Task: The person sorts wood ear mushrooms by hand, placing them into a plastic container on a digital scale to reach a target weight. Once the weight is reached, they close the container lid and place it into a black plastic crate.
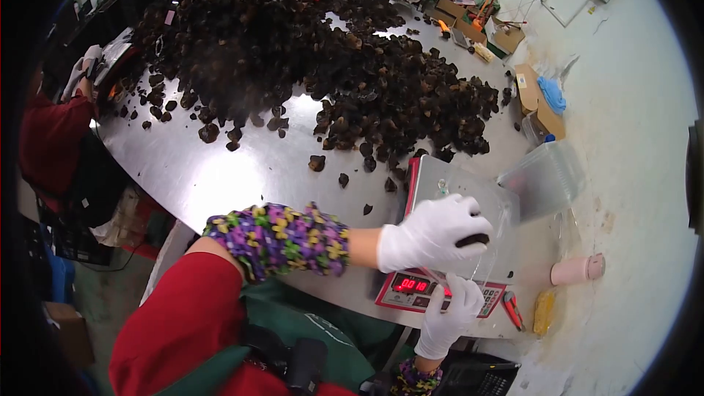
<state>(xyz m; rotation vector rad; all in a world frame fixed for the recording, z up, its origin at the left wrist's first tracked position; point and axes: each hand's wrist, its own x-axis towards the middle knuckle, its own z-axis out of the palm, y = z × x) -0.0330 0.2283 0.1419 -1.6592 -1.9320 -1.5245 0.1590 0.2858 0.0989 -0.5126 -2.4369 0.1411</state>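
Red sleeve [180, 312] nearest. Left hand [433, 233] curled round dark piece [473, 240], over scale [403, 299]. Right hand [451, 315] half-closed by clear container [502, 213]; grip unclear. Piece probably light, brittle; pinch edges gently.

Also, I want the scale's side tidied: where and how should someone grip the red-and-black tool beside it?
Pinch the red-and-black tool by its slim middle, from above. It looks flat on the table, with the scale and the yellow item on either side, which would likely crowd a sideways grip. Its ends are unclear; avoid both.
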